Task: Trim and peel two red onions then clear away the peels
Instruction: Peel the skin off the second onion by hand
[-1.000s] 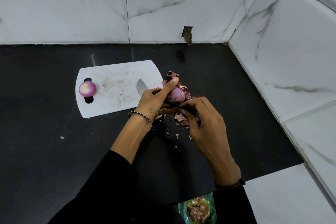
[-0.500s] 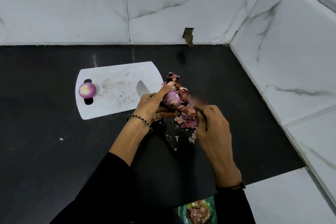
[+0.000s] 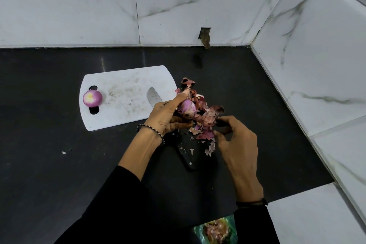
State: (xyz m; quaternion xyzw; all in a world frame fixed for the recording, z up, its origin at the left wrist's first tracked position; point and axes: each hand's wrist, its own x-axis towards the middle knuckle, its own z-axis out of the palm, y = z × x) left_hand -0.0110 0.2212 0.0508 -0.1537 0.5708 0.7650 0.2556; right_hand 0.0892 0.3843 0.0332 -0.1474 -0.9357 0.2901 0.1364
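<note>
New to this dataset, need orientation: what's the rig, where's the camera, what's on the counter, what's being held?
No machine here: a person works bare-handed. The one camera sits on their head, looking forward and down, so the arms enter from below. The left hand curls its fingers round a partly peeled red onion. The right hand hovers beside it, fingers bent over the peels; whether it pinches one is unclear. On the black counter lies a white cutting board with a second, peeled onion over its handle slot. A knife lies with its blade on the board, handle on the counter. At the bottom edge a green bag holds scraps.
</note>
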